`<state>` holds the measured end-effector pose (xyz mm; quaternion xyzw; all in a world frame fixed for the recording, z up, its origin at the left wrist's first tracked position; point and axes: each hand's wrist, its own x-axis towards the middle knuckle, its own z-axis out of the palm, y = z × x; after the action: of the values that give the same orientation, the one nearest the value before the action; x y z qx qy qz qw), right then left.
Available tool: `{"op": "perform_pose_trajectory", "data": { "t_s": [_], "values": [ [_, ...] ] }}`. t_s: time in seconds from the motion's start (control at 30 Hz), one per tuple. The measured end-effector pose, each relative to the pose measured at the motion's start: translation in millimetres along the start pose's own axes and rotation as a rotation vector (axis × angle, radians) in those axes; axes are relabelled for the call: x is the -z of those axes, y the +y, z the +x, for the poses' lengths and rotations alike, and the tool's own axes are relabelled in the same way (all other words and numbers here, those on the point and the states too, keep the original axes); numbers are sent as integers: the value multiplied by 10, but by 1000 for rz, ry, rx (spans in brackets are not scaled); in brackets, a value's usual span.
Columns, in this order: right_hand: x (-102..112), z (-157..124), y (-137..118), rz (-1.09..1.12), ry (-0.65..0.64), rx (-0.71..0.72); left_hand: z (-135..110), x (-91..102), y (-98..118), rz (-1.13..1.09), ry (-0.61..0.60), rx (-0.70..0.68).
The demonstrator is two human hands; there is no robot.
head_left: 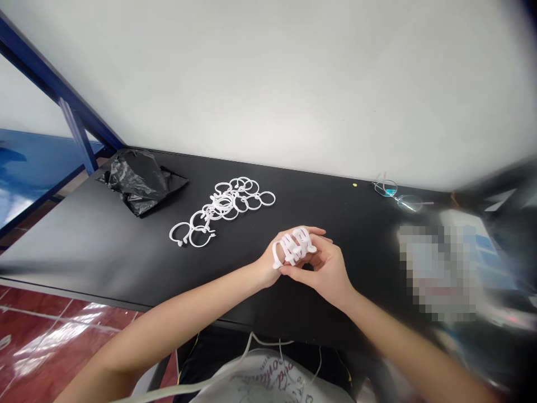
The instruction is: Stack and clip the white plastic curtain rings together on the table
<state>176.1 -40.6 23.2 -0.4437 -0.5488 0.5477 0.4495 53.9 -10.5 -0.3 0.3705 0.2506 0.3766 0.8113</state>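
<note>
Several white plastic shower curtain rings [292,247] are looped around my left hand [274,254], lined up across it. Its fingers stretch out to the right, partly behind the rings and my other hand. My right hand [327,268] comes in from the right, with thumb and fingers closed about the rings near the left fingers. Beyond my hands, to the left, a loose pile of the same white rings [224,207] lies on the black table [104,252]. Some rings in the pile overlap, and a few at its near end show open gaps with rounded tips.
A crumpled black plastic bag [140,182] lies at the back left. Eyeglasses [386,188] rest at the back right by the white wall [268,84]. A blurred pixelated patch and blurred items cover the right side. A blue metal frame [54,73] rises at left.
</note>
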Motion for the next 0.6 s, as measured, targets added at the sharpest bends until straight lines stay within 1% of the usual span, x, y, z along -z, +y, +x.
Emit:
{"op": "perform_pose_trajectory", "data": {
  "t_s": [0.03, 0.1, 0.17, 0.2, 0.23, 0.3, 0.37, 0.4, 0.47, 0.5, 0.6],
  "values": [
    [-3, 0, -2, 8, 12, -4, 3, 8, -2, 33, 12, -12],
    [29, 14, -1, 40, -41, -46, 11, 56, 38, 185, 55, -71],
    [93, 40, 5, 79, -109, -110, 11, 138, 132, 459, 50, -180],
    [124, 53, 10, 95, -130, -139, 6, 185, 190, 629, 34, -254],
    [148, 65, 13, 104, -144, -167, -2, 230, 248, 823, -34, -303],
    [171, 79, 16, 106, -158, -209, -22, 302, 340, 1150, -88, -376],
    [168, 86, 11, 99, -171, -237, -40, 339, 379, 1374, -135, -391],
    [168, 89, 7, 98, -179, -248, -45, 345, 378, 1437, -153, -385],
    [188, 97, -4, 101, -213, -268, -48, 339, 349, 1447, -190, -356],
    [212, 103, -8, 104, -254, -278, -47, 329, 329, 1387, -214, -341],
    [310, 121, -19, 143, -415, -315, -41, 290, 278, 1091, -275, -289]
  ]
}}
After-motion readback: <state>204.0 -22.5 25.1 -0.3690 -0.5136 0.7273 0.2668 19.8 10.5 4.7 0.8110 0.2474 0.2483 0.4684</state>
